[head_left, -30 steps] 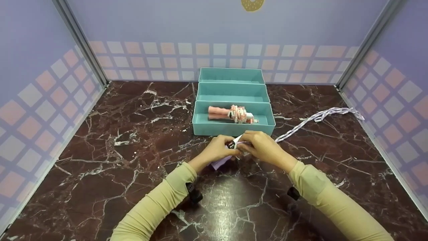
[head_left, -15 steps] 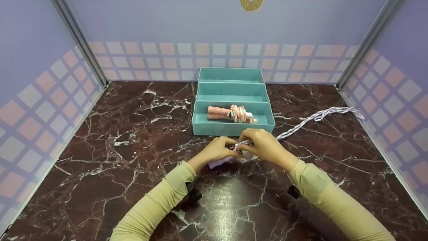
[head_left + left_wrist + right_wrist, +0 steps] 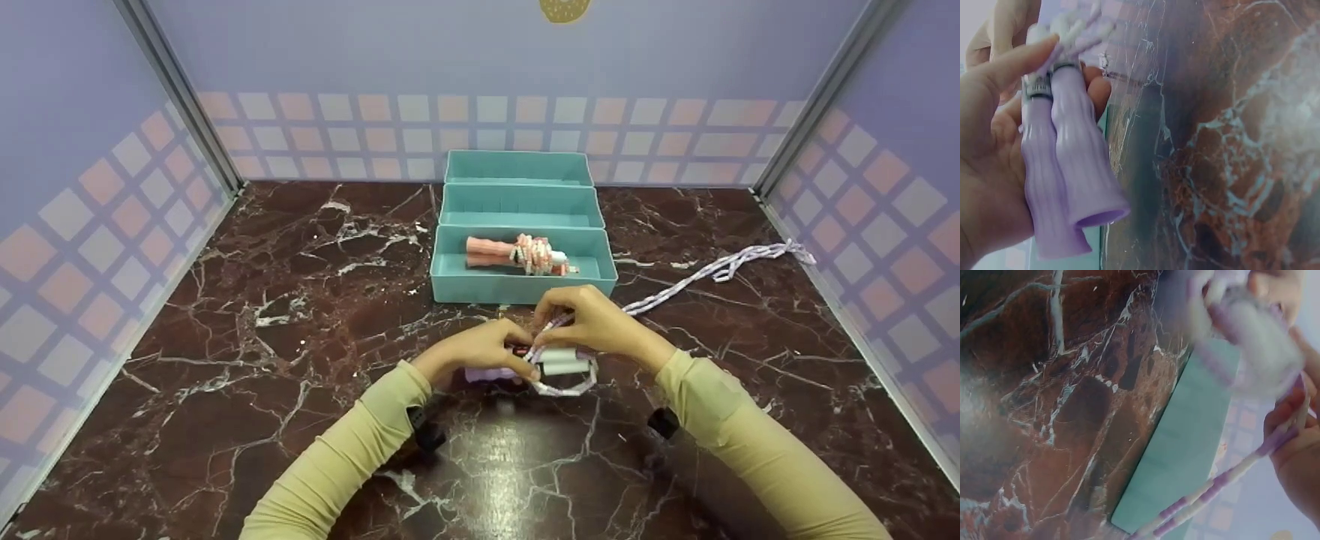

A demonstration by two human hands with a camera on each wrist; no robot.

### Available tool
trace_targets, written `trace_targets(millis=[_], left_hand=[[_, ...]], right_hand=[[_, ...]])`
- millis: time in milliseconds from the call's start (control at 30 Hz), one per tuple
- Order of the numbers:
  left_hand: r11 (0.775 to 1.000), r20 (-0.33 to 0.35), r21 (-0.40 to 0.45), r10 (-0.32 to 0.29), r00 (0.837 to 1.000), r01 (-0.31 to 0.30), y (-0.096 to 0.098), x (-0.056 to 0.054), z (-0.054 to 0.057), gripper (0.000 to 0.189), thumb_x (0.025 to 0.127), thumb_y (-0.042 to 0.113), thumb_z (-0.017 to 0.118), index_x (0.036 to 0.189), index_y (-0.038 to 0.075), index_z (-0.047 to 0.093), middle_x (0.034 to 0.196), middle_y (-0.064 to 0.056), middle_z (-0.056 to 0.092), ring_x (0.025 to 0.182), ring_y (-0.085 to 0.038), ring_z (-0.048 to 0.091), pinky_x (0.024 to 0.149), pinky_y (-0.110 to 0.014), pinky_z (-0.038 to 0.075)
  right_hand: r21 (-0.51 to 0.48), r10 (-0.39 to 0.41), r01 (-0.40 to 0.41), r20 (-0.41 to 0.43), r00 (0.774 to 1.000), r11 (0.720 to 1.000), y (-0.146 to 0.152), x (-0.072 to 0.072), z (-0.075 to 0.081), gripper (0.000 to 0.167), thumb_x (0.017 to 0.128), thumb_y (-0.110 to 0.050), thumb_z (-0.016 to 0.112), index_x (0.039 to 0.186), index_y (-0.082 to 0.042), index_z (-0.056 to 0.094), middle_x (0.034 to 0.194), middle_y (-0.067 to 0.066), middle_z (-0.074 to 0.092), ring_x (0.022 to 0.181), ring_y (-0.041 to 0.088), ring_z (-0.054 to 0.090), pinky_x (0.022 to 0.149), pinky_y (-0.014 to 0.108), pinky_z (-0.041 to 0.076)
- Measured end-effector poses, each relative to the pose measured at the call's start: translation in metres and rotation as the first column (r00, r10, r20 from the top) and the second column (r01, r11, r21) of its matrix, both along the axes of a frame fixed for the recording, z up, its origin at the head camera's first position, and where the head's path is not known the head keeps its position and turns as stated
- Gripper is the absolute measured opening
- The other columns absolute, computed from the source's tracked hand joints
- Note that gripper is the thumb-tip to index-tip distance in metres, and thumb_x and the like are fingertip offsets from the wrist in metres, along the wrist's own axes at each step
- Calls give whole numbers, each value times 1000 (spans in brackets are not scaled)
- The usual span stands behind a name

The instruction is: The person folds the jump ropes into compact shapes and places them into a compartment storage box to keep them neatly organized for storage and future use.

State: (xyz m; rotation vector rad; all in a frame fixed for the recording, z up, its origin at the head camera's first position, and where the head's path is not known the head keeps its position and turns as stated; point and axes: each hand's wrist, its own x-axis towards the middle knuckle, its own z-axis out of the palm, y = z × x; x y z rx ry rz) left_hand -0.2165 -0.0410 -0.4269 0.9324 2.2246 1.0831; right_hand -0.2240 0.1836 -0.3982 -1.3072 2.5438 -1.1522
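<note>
My left hand (image 3: 480, 349) holds the two lilac handles (image 3: 1081, 146) of a beaded jump rope side by side, thumb across their collars in the left wrist view. White tube ends (image 3: 564, 361) of the handles point right in the head view. The rope (image 3: 671, 289), white and purple beads, hangs in a loop around these ends. With thumb and fingers my right hand (image 3: 589, 319) pinches the doubled rope just above them. Its rest trails off to the right over the table. In the right wrist view the looped part (image 3: 1213, 365) is blurred.
A teal bin (image 3: 517, 290) stands just beyond my hands, holding a second jump rope (image 3: 534, 256) with salmon handles, its beads wound around them. Two more teal bins (image 3: 523, 204) are lined up behind it. Walls enclose the dark marbled table (image 3: 300, 420) on three sides.
A rope loop has opened around the white ends, which now show between the hands. My left hand has dropped slightly, and the rope's far end has shifted a little.
</note>
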Motion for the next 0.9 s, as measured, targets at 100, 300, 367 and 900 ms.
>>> trace_targets(millis=[100,300,367,900], left_hand=[[998,19,24,-66,998,66,-3,1,0,27,87,20,79,109,4,76,85,-4,75,69,-3,61,72,-18,48],[987,35,125,-106,994,100,-6,1,4,30,87,13,78,115,3,74,93,-3,73,80,-4,59,81,-20,50],[981,42,167,-104,994,96,-7,1,5,31,87,11,77,115,0,73,99,-8,74,84,-5,60,85,-22,51],[946,81,318,38,996,-61,-19,-4,15,39,86,8,76,123,-3,69,76,4,64,56,-5,50,49,-19,44]], right_hand=[[-25,15,-14,67,998,1000,2,-1,-2,22,83,-19,83,97,-6,74,91,8,76,79,9,67,75,22,57],[-180,56,-25,173,983,983,6,-5,-12,12,86,-7,79,95,-1,74,87,12,74,72,6,63,65,16,51],[-244,68,-22,180,981,969,8,-7,-17,8,87,-1,76,94,1,74,86,8,74,73,7,63,65,16,51],[-388,13,63,188,982,920,14,-8,-37,17,92,9,64,106,14,72,99,-4,77,89,7,69,80,20,57]])
